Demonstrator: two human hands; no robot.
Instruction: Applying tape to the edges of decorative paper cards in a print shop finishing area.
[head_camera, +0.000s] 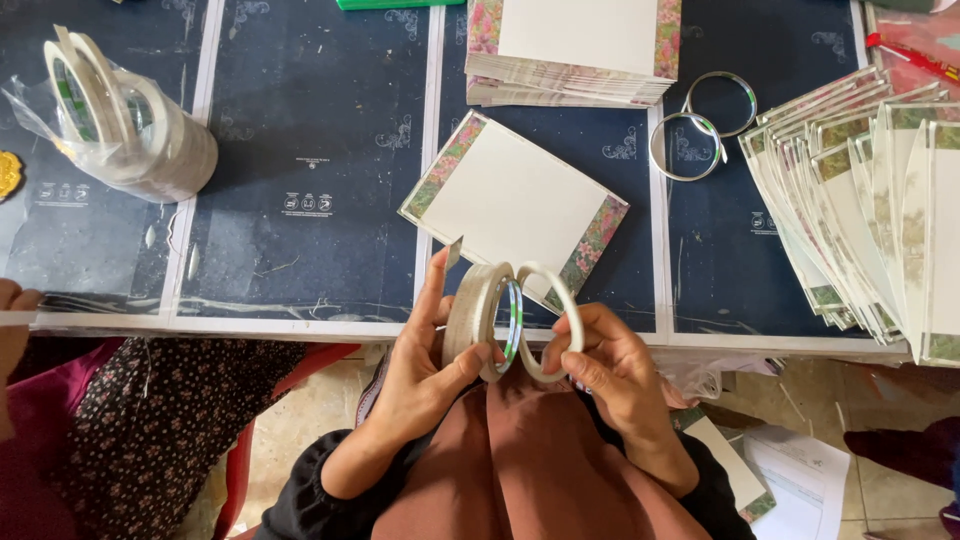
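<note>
Fingers of the left hand (425, 365) clasp stacked tape rolls (478, 315); right hand (610, 375) pinches one thin roll (550, 320) upright.

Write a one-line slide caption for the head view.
Left hand and right hand pull apart stacked tape rolls above a floral-edged card on the table.

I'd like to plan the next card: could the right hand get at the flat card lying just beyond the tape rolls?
Probably not yet: the path to the card looks open, but the right hand is holding a thin tape roll.
</note>
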